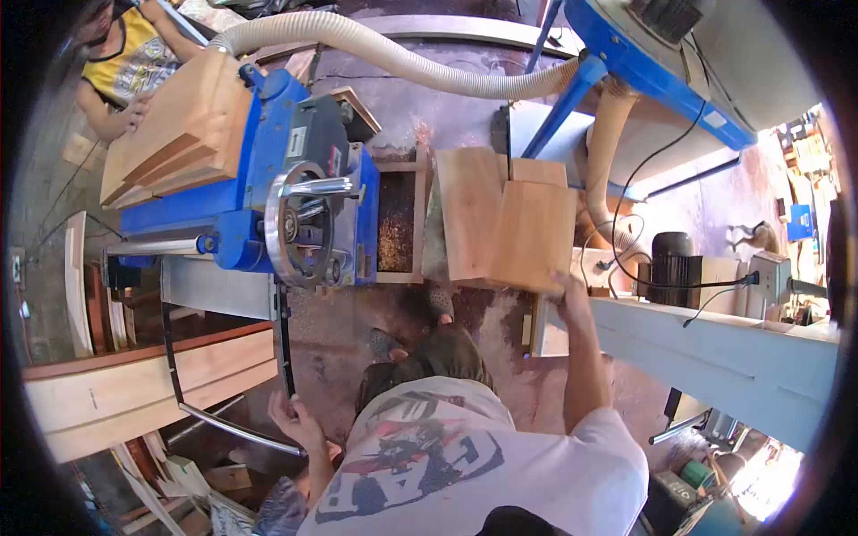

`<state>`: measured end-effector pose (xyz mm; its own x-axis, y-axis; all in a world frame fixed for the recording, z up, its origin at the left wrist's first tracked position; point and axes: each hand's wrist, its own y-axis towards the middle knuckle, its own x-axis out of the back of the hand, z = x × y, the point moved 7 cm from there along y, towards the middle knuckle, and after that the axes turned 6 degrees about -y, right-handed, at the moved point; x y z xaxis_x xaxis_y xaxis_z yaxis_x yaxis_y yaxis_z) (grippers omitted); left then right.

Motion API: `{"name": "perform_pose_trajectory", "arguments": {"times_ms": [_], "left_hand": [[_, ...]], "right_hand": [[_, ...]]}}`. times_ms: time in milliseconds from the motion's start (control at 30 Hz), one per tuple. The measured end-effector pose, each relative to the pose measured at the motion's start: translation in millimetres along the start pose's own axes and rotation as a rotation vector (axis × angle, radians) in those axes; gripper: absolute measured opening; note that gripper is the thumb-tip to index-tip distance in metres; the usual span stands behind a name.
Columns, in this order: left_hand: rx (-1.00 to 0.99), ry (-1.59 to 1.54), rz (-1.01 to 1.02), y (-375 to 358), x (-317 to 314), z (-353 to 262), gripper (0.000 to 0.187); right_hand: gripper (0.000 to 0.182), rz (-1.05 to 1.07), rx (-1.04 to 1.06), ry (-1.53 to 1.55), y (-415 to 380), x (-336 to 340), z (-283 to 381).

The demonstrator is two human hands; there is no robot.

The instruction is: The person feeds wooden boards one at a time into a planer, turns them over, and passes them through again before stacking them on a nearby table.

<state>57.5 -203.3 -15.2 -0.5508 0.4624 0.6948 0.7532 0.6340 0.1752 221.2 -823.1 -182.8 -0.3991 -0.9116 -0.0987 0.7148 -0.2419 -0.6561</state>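
- The front board (534, 234) lies on the person's right side, overlapping a second board (466, 210) at nine o'clock from it and a third board (538, 171) at twelve; what bears them is hidden
- The work looks partway along, as a judgement: these boards sit together here, while a stack of boards (183, 125) rests on the blue machine (259, 192) between nine and ten o'clock; which lot is finished, and how much is left, cannot be told
- The front board's long axis runs roughly from twelve-thirty to six-thirty – its near end points towards the person's side; neither end is marked, so a front cannot be told
- The second board's long axis runs close to twelve and six, its far end leaning slightly towards eleven-thirty
- The right hand (572, 299) is at the front board's near corner, towards five o'clock; whether the fingers are closed on it or only touch it cannot be told
- The left hand (299, 422), out at eight o'clock, is loosely open with nothing seen in it
- Farther out, a steel handwheel (284, 223) is at nine o'clock, a ribbed hose (384, 61) at eleven and a dark motor (672, 259) at three – with another person's hand (136, 112) on the stack
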Motion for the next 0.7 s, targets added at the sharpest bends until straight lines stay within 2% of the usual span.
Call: {"name": "perform_pose_trajectory", "arguments": {"times_ms": [33,100,167,233,300,367,433,500,567,633,700], "left_hand": [[0.04,-0.138,0.087,5.8,-12.8,-18.0,0.038],[0.127,-0.408,0.243,9.4,-34.0,-51.5,0.036],[0.465,-0.673,0.494,5.6,-66.9,-65.4,0.046],[0.858,-1.264,0.878,-7.3,-105.9,-84.0,0.061],[1.095,-1.337,1.306,-13.5,-108.6,-130.2,0.068],[1.34,-1.468,1.515,-20.7,-108.2,-143.7,0.067],[1.364,-1.879,1.775,-16.3,-92.7,-147.9,0.063],[1.2,-1.853,1.686,-1.0,-64.6,-123.3,0.057],[0.936,-1.406,1.201,25.5,-13.6,-64.0,0.049],[0.921,-1.537,0.832,41.3,5.8,8.1,0.044],[0.721,-1.429,0.543,68.3,50.9,70.0,0.04]], "right_hand": [[0.04,0.01,0.019,0.069,-35.7,-21.7,5.3],[0.05,-0.059,0.6,-1.025,-86.6,-35.7,12.3],[0.051,0.243,0.276,0.179,-113.3,-74.4,1.4],[0.053,0.384,0.544,-0.165,-134.9,-125.6,35.2],[0.049,0.728,0.413,-0.131,-167.1,-196.1,62.4],[0.048,0.908,0.388,-0.147,-198.5,-268.8,69.2],[0.047,1.006,0.414,-0.152,-225.8,-347.0,53.4],[0.047,1.09,0.411,-0.163,-249.4,-409.1,20.1],[0.046,1.173,0.395,-0.18,-271.4,-458.9,-9.0],[0.045,1.243,0.374,-0.225,-283.7,-496.1,-32.7],[0.044,1.272,0.358,-0.296,-288.2,-523.4,-57.1]]}}
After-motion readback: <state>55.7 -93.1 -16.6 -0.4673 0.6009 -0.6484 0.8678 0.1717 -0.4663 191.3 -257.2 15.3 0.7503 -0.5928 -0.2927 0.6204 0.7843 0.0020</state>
